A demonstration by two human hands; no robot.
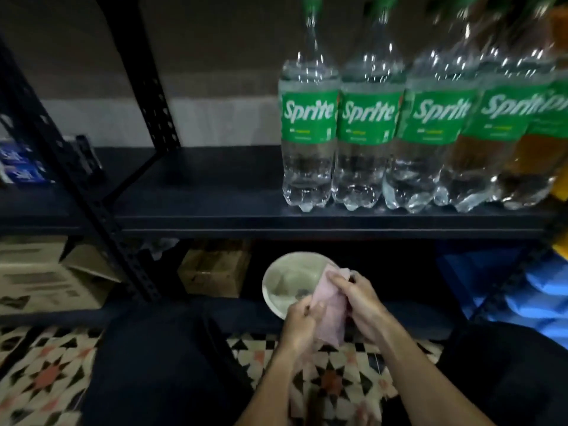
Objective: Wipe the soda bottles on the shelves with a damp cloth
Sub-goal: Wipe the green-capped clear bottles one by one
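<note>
Head view: both hands grip a pink cloth (328, 305) just over a pale bowl (287, 279) on the bottom shelf. Left hand (302, 322) curls round its lower edge, right hand (358, 298) pinches the top. Sprite bottles (373, 118) stand upright in a row on the dark shelf (199, 192) above, right side, touching each other. Patterned tile floor (46, 373) below.

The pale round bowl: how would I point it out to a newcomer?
Find the dark metal shelf holding clear, green-labelled Sprite bottles. Below it, behind a hand-held pink cloth, sits the pale round bowl. Only it is round; its neighbours are brown cardboard boxes.
</note>
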